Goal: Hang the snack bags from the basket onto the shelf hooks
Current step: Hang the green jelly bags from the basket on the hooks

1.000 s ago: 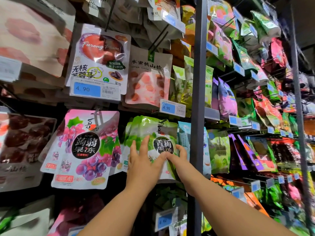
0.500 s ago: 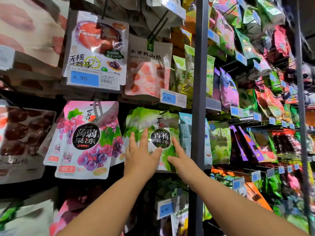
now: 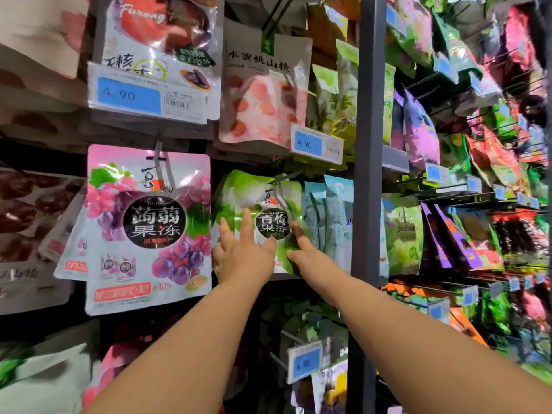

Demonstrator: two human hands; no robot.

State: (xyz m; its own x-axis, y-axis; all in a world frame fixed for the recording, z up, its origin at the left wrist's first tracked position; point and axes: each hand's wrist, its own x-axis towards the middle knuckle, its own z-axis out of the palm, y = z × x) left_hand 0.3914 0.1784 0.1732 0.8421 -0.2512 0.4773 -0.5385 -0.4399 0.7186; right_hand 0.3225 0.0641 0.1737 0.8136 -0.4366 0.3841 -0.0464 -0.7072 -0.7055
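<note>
Green jelly bag (image 3: pixel 239 189) hangs on its hook (image 3: pixel 285 177) mid-frame, w/ pink grape bag (image 3: pixel 146 222) at its 9 o'clock & pale blue packs (image 3: pixel 334 216) at 3. Looks like the settling step: bag's on, wants squaring up, then another from the basket (not in view). Both arms reach fwd. Left hand (image 3: pixel 243 253) lies flat on the front, fingers straight. Right hand (image 3: pixel 303 249) touches the 3 o'clock edge. Hands grip nothing.

The left hand (image 3: pixel 243 255) and right hand (image 3: pixel 304 252) lie with straight fingers on a green snack bag (image 3: pixel 248 189) hanging from a shelf hook (image 3: pixel 283 177), between a pink grape bag (image 3: pixel 146 222) and the shelf's grey post (image 3: pixel 366 174).
</note>
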